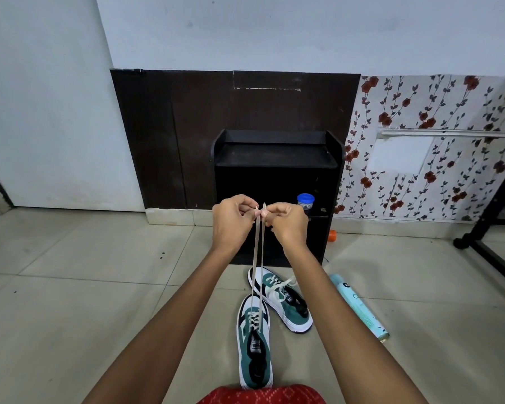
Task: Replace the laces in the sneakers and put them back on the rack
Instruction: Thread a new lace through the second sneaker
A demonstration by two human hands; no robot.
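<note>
Two green, white and black sneakers lie on the tiled floor. The near sneaker (254, 342) points away from me, and its cream lace (258, 258) runs up from the eyelets in two taut strands. My left hand (233, 220) pinches one lace end and my right hand (286, 221) pinches the other, both raised side by side in front of the rack. The far sneaker (280, 298) lies angled to the right with its white lace loosely tied. The black shoe rack (274, 158) stands against the wall behind my hands.
A blue-lidded jar (305, 201) sits on a rack shelf. A teal spray can (359, 307) lies on the floor to the right, with an orange object (332, 236) beside the rack. A black metal stand (490, 228) is at far right. Red cloth (260, 396) covers my lap.
</note>
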